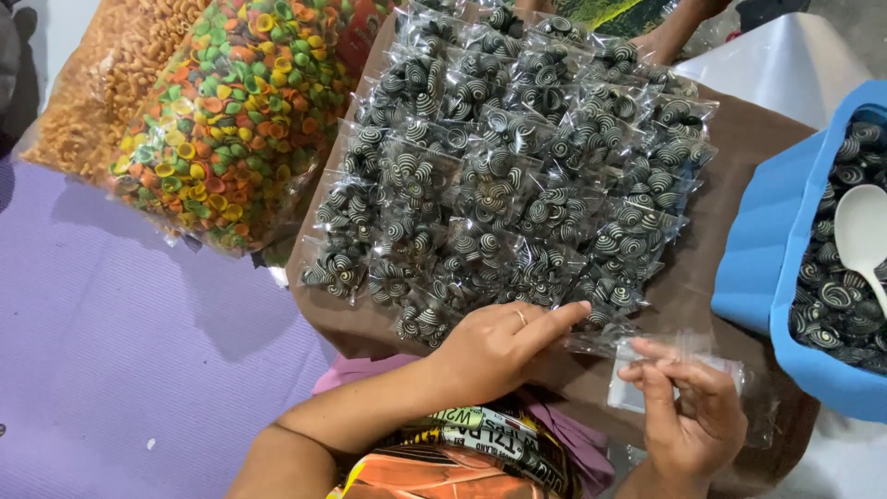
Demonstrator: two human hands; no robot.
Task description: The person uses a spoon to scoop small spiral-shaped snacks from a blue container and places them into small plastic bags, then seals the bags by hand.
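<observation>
near the front of the bench, the right hand pinches an empty clear bag between narrow fingers while the left hand lies flat beside it, fingers holding nothing; the bag looks light, limp, slippery, best gripped at its mouth.

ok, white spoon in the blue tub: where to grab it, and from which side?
Grip the white spoon by its handle, low in the blue tub, coming from above. Its bowl lies face up on the spiral snacks; the handle slants toward the right edge, partly cut off.
</observation>
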